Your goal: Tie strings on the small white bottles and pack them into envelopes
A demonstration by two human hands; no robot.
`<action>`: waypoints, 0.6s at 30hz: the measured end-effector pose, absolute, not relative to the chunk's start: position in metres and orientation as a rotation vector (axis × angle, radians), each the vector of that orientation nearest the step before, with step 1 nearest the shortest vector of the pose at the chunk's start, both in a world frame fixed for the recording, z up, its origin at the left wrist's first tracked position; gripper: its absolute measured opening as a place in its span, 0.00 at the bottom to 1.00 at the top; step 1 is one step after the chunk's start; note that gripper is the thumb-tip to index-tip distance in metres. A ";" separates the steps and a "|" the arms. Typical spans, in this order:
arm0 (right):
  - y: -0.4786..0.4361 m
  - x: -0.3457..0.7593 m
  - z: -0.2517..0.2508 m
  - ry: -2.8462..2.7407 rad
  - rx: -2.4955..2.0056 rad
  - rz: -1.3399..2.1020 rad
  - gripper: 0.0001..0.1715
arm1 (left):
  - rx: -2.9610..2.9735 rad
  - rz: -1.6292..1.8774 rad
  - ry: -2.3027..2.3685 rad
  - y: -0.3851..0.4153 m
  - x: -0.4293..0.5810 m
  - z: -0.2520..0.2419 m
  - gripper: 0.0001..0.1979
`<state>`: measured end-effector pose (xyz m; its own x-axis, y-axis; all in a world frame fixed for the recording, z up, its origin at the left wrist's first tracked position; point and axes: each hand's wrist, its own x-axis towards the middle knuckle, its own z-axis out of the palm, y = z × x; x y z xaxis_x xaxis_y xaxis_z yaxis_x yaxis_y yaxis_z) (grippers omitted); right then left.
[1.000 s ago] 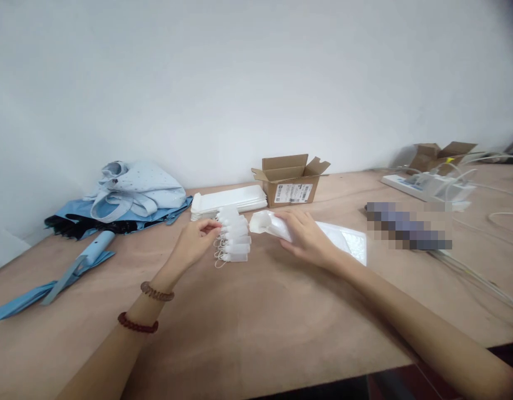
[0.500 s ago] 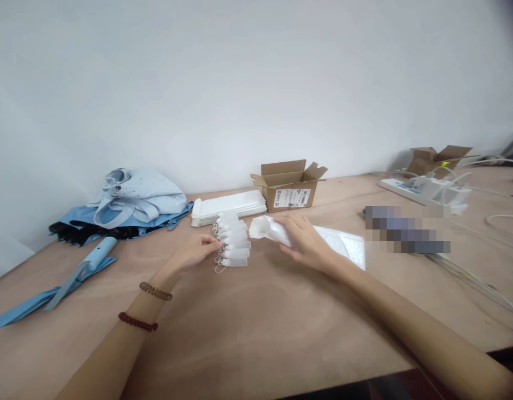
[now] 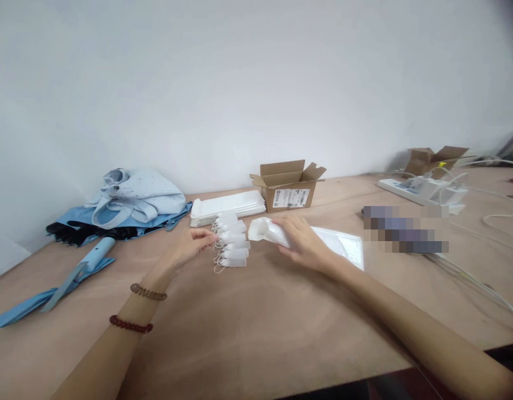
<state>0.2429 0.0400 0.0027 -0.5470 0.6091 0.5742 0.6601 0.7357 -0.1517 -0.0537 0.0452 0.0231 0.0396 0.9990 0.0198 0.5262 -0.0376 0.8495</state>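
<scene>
A fanned row of several small white tags with looped strings (image 3: 233,240) lies on the wooden table (image 3: 256,328). My left hand (image 3: 188,244) pinches the strings at the row's left edge, its fingers closed. My right hand (image 3: 303,240) grips a white plastic bag (image 3: 265,229) whose open mouth points left, toward the tags. The bag's flat rear part (image 3: 343,242) lies on the table behind that hand.
A stack of flat white bags (image 3: 227,204) and an open cardboard box (image 3: 288,185) stand behind the tags. A blue umbrella with pale cloth (image 3: 126,204) lies at the left. At the right are a power strip with cables (image 3: 427,190) and another box (image 3: 435,158).
My left hand has slid slightly left along the tag strings and the forearm has dropped a little. My right hand with the bag has barely moved.
</scene>
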 end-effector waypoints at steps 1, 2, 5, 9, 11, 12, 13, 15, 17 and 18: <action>0.040 0.243 0.003 -2.325 -0.957 -0.105 0.29 | 1.638 0.923 1.561 0.044 -0.053 0.026 0.16; 0.039 0.243 0.003 -2.329 -0.963 -0.101 0.29 | 1.633 0.965 1.551 0.043 -0.052 0.028 0.15; 0.039 0.242 0.003 -2.335 -0.976 -0.093 0.29 | 1.639 1.083 1.473 0.039 -0.046 0.034 0.14; 0.039 0.241 0.001 -2.334 -0.934 -0.115 0.30 | 1.700 1.089 1.442 0.034 -0.034 0.035 0.12; 0.040 0.241 0.001 -2.330 -0.905 -0.137 0.30 | 1.728 1.080 1.431 0.031 -0.028 0.035 0.12; 0.040 0.241 0.001 -2.328 -0.893 -0.143 0.30 | 1.737 1.080 1.422 0.030 -0.026 0.034 0.12; 0.040 0.241 0.001 -2.325 -0.883 -0.145 0.30 | 1.743 1.081 1.416 0.029 -0.023 0.033 0.12; 0.038 0.240 0.001 -2.323 -0.872 -0.143 0.30 | 1.756 1.079 1.409 0.028 -0.018 0.031 0.13; 0.036 0.238 0.002 -2.335 -0.872 -0.143 0.30 | 1.787 1.087 1.386 0.027 -0.014 0.027 0.13; 0.034 0.237 0.001 -2.347 -0.871 -0.146 0.30 | 1.816 1.095 1.372 0.026 -0.012 0.025 0.14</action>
<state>0.2368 0.0343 0.0014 -0.5881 0.5527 0.5905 0.6214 0.7761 -0.1076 -0.0116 0.0264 0.0250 0.1227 0.9598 0.2523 0.4585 -0.2803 0.8434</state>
